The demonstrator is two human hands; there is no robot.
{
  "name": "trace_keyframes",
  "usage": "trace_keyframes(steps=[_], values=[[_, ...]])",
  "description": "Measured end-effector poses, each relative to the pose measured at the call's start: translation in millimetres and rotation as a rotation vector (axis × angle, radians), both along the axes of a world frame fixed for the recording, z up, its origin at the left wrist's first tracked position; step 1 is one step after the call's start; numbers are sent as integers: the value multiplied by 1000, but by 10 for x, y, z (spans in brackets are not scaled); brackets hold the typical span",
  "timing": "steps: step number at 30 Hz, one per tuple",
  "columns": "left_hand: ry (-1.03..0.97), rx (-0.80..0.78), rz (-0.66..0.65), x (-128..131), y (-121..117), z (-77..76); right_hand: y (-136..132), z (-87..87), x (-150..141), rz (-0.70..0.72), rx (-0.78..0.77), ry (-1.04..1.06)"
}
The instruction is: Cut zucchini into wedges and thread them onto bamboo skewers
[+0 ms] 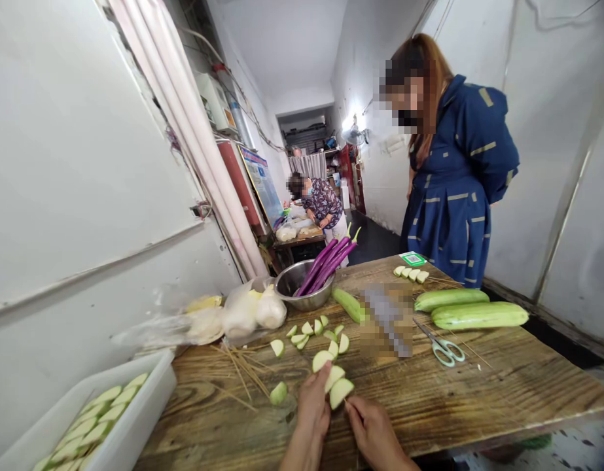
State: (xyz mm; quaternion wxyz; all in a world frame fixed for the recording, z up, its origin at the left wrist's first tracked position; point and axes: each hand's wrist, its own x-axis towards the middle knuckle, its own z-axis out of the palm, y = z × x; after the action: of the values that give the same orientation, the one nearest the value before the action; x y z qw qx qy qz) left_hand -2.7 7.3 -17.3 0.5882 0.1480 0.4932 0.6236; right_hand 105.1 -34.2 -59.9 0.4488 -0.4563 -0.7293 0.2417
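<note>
Over a brown wood-grain table (478,392), the left hand (312,400) grasps pale green half-round vegetable slices (334,378), its fingers partly covering them, while the right hand (373,428) pinches a thin stick at their near end, mostly hidden by the fingertips. A blurred patch obscures an object right of the steel bowl of purple eggplants (321,268); the white plastic tray (152,399) is cut off lower left.

Food-prep room, wooden table (537,373), cut vegetables (306,330), steel bowl (309,302)
</note>
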Motion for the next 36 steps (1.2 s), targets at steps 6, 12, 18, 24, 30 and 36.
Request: trace_keyframes(steps=[6, 12, 18, 24, 30, 36], values=[[1, -9, -113, -138, -55, 19, -13, 97, 36, 18, -44, -27], [11, 111, -75, -213, 2, 59, -30, 110, 45, 38, -24, -45], [-40, 85, -38, -181, 100, 114, -39, 125, 48, 42, -20, -55], [-75, 32, -67, -138, 85, 117, -22, 117, 57, 39, -37, -37], [-39, -12, -105, -136, 83, 70, -45, 155, 56, 22, -34, -24], [452, 186, -19, -391, 247, 39, -18, 136, 222, -92, -31, 27]])
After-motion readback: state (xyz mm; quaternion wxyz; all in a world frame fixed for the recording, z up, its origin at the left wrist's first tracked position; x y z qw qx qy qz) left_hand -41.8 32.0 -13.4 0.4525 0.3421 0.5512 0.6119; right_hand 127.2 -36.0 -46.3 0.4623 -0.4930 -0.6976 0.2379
